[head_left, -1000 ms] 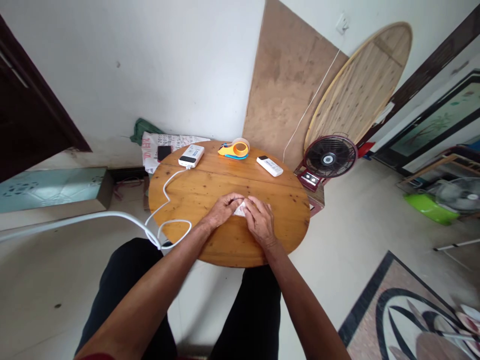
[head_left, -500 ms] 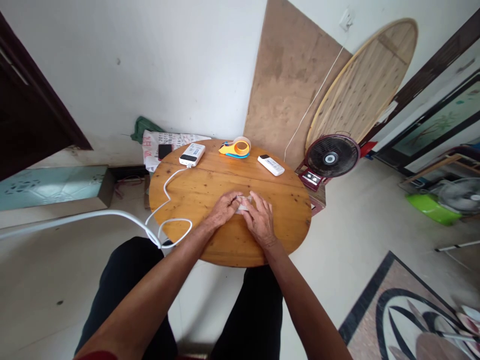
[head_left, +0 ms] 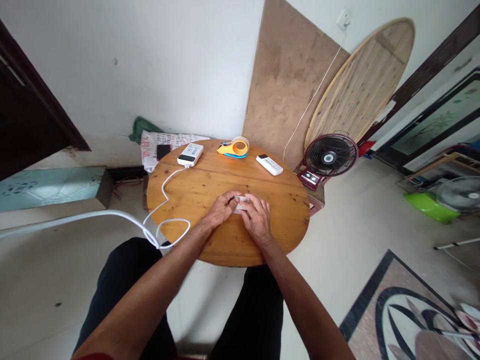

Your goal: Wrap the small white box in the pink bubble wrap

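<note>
Both my hands meet at the middle of a round wooden table [head_left: 285,220]. My left hand [head_left: 221,209] and my right hand [head_left: 257,220] have their fingers bent and pressed onto a small white object [head_left: 242,204] that lies on the tabletop between them. Most of that object is hidden under the fingers, so I cannot name it.
At the table's far edge lie a white power bank [head_left: 190,154] with a white cable [head_left: 165,195] trailing off to the left, an orange tape dispenser [head_left: 233,148] and a white remote [head_left: 269,164]. A floor fan [head_left: 330,157] stands to the right. Wooden boards lean on the wall.
My hands have stayed pressed on the small white object; the fingers shifted only slightly. The view moved a little.
</note>
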The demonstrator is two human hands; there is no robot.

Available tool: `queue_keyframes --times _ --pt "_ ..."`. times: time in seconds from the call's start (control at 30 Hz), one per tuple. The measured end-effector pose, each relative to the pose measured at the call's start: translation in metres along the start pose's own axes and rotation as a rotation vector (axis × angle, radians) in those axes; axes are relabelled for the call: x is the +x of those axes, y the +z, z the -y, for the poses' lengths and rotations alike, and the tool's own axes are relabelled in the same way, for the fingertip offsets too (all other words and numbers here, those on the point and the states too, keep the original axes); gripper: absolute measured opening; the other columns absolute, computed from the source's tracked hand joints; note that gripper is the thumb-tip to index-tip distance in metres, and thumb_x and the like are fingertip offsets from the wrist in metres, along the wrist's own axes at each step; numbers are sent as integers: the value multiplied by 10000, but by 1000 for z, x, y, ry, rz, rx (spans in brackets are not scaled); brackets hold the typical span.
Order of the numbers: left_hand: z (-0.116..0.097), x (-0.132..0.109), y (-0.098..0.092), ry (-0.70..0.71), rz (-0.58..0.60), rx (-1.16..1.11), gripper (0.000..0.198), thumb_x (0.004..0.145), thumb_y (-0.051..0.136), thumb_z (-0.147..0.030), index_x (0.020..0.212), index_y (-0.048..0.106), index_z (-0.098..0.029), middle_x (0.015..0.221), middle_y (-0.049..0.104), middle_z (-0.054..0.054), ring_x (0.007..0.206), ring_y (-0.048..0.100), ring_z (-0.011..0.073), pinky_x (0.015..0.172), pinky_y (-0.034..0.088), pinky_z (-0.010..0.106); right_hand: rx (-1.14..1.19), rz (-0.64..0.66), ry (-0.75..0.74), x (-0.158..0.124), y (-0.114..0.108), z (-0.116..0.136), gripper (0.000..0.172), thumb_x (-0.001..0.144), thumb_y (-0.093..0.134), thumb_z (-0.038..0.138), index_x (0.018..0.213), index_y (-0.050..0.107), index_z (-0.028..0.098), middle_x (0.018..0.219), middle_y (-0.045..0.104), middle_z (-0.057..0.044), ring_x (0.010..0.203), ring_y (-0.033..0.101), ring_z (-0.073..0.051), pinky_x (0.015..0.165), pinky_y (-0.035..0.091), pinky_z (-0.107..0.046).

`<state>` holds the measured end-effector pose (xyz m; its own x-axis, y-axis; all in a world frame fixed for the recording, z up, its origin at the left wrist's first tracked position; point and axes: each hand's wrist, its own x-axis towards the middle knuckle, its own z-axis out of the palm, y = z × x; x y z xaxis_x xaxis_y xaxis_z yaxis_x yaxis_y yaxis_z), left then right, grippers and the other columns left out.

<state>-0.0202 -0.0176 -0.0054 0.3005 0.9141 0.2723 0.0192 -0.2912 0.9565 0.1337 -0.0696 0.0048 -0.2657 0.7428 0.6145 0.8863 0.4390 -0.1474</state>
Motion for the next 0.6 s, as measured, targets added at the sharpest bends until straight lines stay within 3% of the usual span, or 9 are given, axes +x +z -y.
queue_keyframes --times 0.07,0.23,0.4,0.6 --pt "1 0 0 -13 -3 -5 359 836 538 -394 1049 644 -126 1026 674 90 971 604 232 927 457 360 25 -2 34 0 0 0 240 903 544 326 1098 647 230 1321 564 -88 1121 513 -256 935 369 -388" --pt "1 0 0 -55 -9 -56 353 809 578 -405 1031 646 -139 981 676 67 906 616 214 872 488 339 71 -14 99 0 1 -2 485 870 576 393 1311 512 200 1408 475 -124 1211 470 -275 991 348 -410" --pt "1 0 0 -24 -11 -9 354 827 548 -390 1048 640 -129 1012 675 84 942 614 223 903 477 353 -7 7 34 -1 2 -3 304 898 546 345 1163 646 235 1413 473 -107 1152 491 -280 946 361 -419" --pt "0 0 0 -1 -4 28 394 842 516 -410 1081 634 -120 1036 678 90 971 616 223 928 477 362 48 -40 8 -1 -1 0 190 873 574 315 1026 647 230 1316 565 -86 1097 530 -254 934 371 -399"
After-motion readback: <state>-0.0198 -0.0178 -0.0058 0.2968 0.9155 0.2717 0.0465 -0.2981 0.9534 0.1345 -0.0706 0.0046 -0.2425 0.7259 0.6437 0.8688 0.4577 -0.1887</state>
